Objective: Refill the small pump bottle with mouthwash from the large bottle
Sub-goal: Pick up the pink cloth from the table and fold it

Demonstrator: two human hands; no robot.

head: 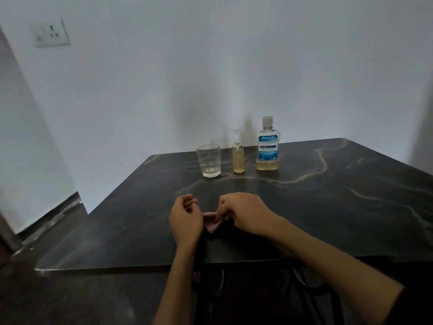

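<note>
Mouthwash waits at the table's [328, 219] far side; nearest, the right hand [246, 213] pinches a pink cloth [212, 225] and the left hand [186, 215] curls loosely, empty. Beyond stand glass [208, 160], pump bottle [238, 156] and large bottle [268, 146], both capped. Pouring into that narrow neck could easily spill.

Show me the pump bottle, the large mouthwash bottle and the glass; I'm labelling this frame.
pump bottle [238, 160], head view, on its liquid-filled body.
large mouthwash bottle [268, 147], head view, on its label.
glass [208, 160], head view, on its side wall.
</note>
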